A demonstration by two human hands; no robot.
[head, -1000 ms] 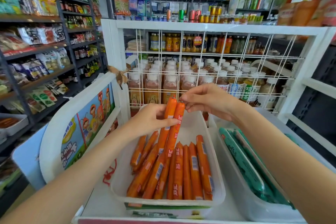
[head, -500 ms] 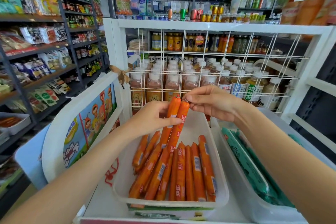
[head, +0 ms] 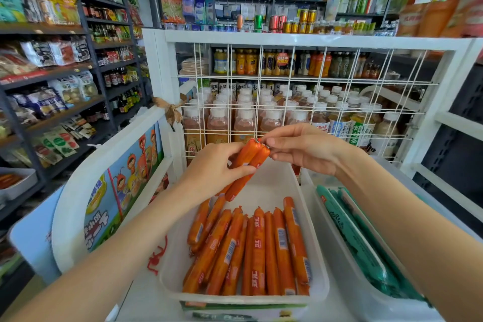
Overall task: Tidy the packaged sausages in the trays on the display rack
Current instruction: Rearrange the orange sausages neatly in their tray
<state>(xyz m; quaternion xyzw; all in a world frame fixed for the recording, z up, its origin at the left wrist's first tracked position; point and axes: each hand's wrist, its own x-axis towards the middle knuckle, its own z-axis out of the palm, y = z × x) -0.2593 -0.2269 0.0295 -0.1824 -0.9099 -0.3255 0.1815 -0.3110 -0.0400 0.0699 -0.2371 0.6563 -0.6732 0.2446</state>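
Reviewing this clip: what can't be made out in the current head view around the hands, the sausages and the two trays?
- Held sausages: middles covered by the left hand.
- Their tips: the right hand covers them; grip unclear.
- Green packs: print blurred, near ends behind the right forearm.
- White tray: front label cut by the bottom edge.

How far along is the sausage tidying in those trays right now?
Partly done. On the right of the white tray, orange sausages already lie in a neat parallel row. In hand: the left hand grips two sausages lifted above the tray while the right hand pinches their top ends. Left: setting those down and straightening the skewed sausages on the tray's left.
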